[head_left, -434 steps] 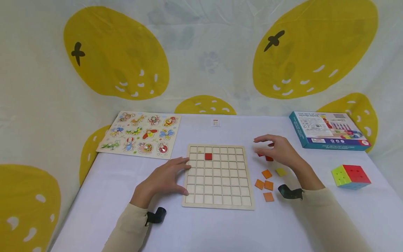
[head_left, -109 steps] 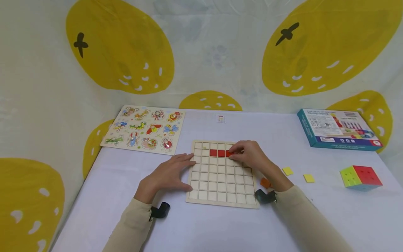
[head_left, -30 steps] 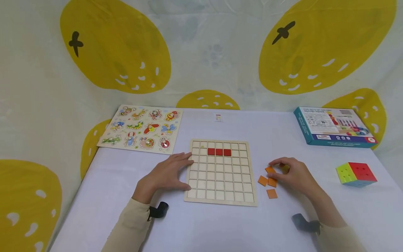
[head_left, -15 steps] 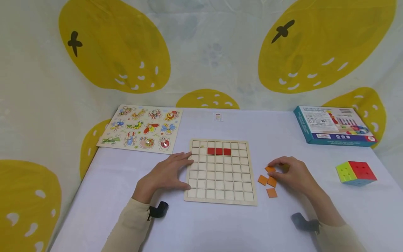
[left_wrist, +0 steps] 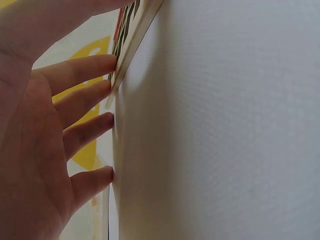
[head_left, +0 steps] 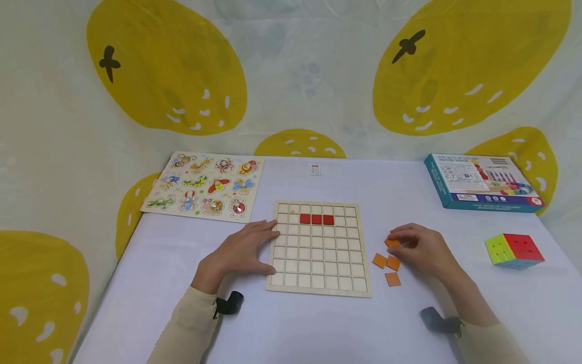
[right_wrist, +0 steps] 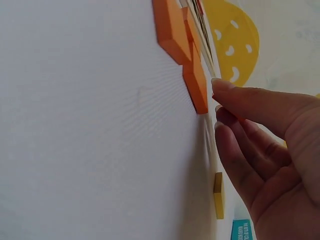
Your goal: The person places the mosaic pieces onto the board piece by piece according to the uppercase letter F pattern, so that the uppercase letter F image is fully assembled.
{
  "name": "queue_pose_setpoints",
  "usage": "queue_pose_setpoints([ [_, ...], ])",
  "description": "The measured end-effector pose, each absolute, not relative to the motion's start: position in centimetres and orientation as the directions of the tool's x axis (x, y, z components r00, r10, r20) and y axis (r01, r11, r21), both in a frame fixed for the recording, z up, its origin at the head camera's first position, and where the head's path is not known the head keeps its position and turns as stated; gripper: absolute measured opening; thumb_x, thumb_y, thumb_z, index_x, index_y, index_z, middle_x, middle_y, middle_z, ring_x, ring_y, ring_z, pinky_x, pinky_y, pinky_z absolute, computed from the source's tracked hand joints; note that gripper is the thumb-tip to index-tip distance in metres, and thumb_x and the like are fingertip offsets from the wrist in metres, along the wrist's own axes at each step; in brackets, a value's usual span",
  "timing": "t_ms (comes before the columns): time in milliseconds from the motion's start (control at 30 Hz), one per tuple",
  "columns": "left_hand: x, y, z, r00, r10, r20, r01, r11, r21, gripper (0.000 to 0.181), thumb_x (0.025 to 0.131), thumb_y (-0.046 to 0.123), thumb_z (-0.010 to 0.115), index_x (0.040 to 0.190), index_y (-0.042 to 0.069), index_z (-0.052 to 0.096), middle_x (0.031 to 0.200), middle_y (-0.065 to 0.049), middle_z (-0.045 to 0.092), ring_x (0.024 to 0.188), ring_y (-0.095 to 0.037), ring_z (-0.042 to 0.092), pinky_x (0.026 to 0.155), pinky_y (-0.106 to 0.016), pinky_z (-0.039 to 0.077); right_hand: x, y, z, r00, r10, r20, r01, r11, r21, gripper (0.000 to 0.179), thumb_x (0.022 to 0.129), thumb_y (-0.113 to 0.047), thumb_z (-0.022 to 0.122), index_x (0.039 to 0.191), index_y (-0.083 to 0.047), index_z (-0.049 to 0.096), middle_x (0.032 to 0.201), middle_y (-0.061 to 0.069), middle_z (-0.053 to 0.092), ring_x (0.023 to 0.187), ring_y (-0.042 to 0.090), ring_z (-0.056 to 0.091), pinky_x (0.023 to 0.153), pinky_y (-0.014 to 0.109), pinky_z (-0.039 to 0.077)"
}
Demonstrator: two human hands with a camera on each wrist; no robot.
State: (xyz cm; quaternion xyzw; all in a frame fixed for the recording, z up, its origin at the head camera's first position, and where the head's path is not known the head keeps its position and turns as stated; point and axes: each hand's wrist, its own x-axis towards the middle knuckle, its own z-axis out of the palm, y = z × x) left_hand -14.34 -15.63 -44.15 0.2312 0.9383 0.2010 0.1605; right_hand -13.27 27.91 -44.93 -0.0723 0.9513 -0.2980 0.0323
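Note:
My left hand (head_left: pixel 238 253) lies at the left edge of a wooden grid board (head_left: pixel 318 294), thumb and fingertips touching its rim. In the left wrist view the fingers of that hand (left_wrist: pixel 40 125) are spread against the edge. Three red square tiles (head_left: pixel 316 219) sit side by side in the board's second row. Right of the board, my right hand (head_left: pixel 423 250) pinches an orange tile (head_left: pixel 392 243) between thumb and fingers. Three more orange tiles (head_left: pixel 393 279) lie just below it. The right wrist view shows the pinching right hand (right_wrist: pixel 270 145) and a yellow tile (right_wrist: pixel 219 195) beyond.
An insect puzzle board (head_left: pixel 204 187) lies at the back left. A small printed card (head_left: pixel 316 169) is at the back middle. A flat toy box (head_left: pixel 484 182) rests at the back right, with a puzzle cube (head_left: pixel 515 251) in front of it.
Two more red tiles have joined the first on the board. Since then the right hand has moved right to the orange tiles, and its tile has shifted slightly. The left hand stays put.

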Motion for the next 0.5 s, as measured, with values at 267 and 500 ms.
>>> queue_pose_setpoints([
  [267,-14.4,-15.7,-44.1,-0.841,0.497,-0.214,0.371,0.817,0.441,0.086,0.073,0.049,0.085,0.148,0.021,0.055,0.168,0.003,0.035,0.157,-0.026,0.03,0.12,-0.056,0.039,-13.5,27.8,-44.1,-0.983,-0.182,0.009,-0.148,0.769,-0.622,0.032,0.086,-0.014,0.082,0.118,-0.01,0.077,0.122,0.014,0.073,0.109,0.034,0.07,0.078,0.002,0.049],
  [500,-14.4,-15.6,-44.2,-0.839,0.499,-0.216,0.371,0.816,0.444,0.085,0.073,0.049,0.085,0.148,0.021,0.055,0.168,0.002,0.036,0.158,-0.027,0.03,0.121,-0.056,0.039,-14.0,27.1,-43.8,-0.974,-0.211,0.08,-0.213,0.735,-0.643,0.031,0.086,-0.006,0.079,0.117,-0.009,0.077,0.118,0.013,0.074,0.104,0.031,0.072,0.08,0.0,0.048],
])
